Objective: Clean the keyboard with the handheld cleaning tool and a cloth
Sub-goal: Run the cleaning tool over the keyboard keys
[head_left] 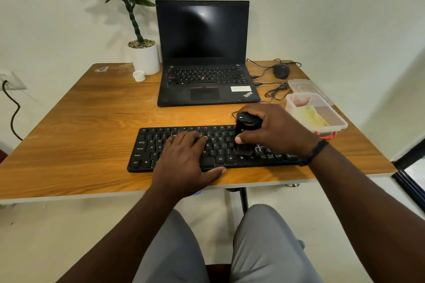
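A black keyboard (pixel 147 145) lies near the front edge of the wooden table (pixel 92 122). My left hand (pixel 184 163) rests flat on its middle keys, fingers spread, thumb over the front edge. My right hand (pixel 273 131) grips a black handheld cleaning tool (pixel 245 128) that stands upright on the keys right of centre, its brush end touching them. A yellow-green cloth (pixel 314 117) lies inside a clear plastic box (pixel 340 122) to the right of the keyboard.
An open black laptop (pixel 204 53) with a dark screen stands behind the keyboard. A potted plant (pixel 145 57) and a small white cap (pixel 138 75) are at the back left. A black mouse (pixel 281 71), cables and the box's lid (pixel 299 84) lie at the back right.
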